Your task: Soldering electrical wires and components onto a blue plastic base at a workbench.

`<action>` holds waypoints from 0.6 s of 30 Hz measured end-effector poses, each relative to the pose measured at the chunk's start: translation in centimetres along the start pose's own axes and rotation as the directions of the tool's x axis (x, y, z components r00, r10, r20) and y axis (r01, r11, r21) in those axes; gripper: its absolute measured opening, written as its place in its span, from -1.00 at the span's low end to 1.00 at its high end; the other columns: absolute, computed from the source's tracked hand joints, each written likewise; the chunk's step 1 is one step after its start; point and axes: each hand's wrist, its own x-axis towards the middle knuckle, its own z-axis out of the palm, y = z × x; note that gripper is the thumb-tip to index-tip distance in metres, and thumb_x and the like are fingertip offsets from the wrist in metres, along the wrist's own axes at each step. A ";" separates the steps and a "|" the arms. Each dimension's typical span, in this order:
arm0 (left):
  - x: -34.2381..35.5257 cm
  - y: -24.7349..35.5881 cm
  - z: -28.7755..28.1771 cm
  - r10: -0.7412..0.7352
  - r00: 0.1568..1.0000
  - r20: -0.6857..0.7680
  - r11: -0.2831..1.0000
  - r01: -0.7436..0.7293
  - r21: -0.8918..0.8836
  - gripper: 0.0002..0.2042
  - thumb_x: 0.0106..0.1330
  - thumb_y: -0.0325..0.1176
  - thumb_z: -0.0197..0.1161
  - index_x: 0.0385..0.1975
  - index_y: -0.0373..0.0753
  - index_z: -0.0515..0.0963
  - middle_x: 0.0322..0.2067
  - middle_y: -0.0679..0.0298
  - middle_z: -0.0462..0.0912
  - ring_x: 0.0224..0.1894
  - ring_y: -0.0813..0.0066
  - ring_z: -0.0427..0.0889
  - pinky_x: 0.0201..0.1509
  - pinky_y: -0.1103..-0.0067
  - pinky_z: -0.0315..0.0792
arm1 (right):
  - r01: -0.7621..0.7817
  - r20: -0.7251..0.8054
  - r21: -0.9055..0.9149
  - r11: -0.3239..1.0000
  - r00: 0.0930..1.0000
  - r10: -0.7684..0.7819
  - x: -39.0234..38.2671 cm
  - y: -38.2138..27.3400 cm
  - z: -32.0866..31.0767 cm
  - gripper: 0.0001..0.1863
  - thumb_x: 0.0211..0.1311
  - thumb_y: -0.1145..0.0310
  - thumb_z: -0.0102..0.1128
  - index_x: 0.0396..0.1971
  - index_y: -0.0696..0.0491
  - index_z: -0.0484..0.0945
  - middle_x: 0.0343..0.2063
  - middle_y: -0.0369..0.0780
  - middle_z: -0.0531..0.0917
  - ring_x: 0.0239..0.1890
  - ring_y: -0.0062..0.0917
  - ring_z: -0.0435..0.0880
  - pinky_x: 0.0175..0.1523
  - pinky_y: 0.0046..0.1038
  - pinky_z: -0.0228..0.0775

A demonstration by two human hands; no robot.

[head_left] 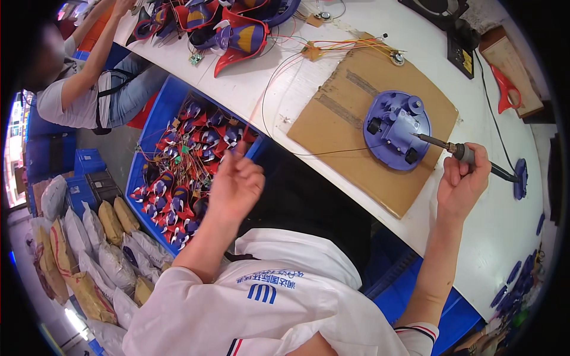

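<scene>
My right hand (465, 181) grips a soldering iron (462, 152) by its dark handle. Its tip is at the middle of a round purple plastic part (396, 129), though I cannot tell whether it touches. This part lies on a brown cardboard sheet (332, 127), with a thin dark wire running from its left side. My left hand (236, 183) is raised off the table's front edge, fingers curled. A thin reddish wire (256, 105) runs from the table to its fingertips and appears pinched there.
Red and purple toy assemblies (243, 38) crowd the table's far left. Wires with a small speaker (397, 57) lie beyond the cardboard. A blue bin (135, 178) full of similar assemblies stands below left. Red-handled scissors (506, 92) lie right. Another person (77, 89) works at far left.
</scene>
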 end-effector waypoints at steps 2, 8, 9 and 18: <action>0.9 1.4 1.5 0.280 0.952 -0.120 0.930 -0.238 0.281 -0.68 0.41 -0.14 0.06 -0.08 -0.29 0.46 -0.44 0.34 0.48 -0.37 0.52 0.45 -0.31 0.63 0.33 | -0.006 -0.013 0.015 1.000 1.000 0.006 0.0 -0.1 -0.4 -0.80 0.30 0.33 -0.03 -0.40 0.12 0.51 -0.74 -0.41 0.28 -0.79 -0.80 0.09 -0.65 -0.72 -0.11; 4.0 -1.1 10.0 0.752 0.422 0.506 -0.153 -0.635 0.757 -0.75 0.45 -0.35 -0.07 -0.04 -0.35 0.45 -0.45 0.28 0.48 -0.41 0.59 0.42 -0.36 0.68 0.29 | -0.080 -0.140 0.135 0.988 0.985 0.099 0.7 0.1 -1.2 -0.80 0.27 0.33 0.00 -0.40 0.13 0.52 -0.74 -0.39 0.31 -0.80 -0.77 0.08 -0.65 -0.71 -0.10; 4.2 -2.1 11.3 0.639 0.564 0.523 -0.009 -0.675 0.738 -0.75 0.45 -0.35 -0.09 -0.04 -0.34 0.44 -0.48 0.30 0.45 -0.46 0.61 0.37 -0.40 0.69 0.25 | -0.087 -0.158 0.130 0.988 0.982 0.107 0.8 0.1 -0.8 -0.80 0.27 0.33 0.00 -0.41 0.14 0.52 -0.74 -0.39 0.31 -0.79 -0.77 0.07 -0.65 -0.71 -0.10; 11.0 -13.9 14.8 -0.020 0.834 0.551 -0.155 -0.547 0.823 -0.72 0.47 -0.25 -0.10 -0.33 -0.28 0.50 -0.64 0.44 0.31 -0.65 0.79 0.12 -0.59 0.81 -0.05 | -0.061 -0.202 0.043 0.997 0.977 0.068 0.9 0.2 -0.7 -0.81 0.26 0.33 0.01 -0.43 0.13 0.52 -0.73 -0.38 0.30 -0.78 -0.76 0.08 -0.64 -0.70 -0.10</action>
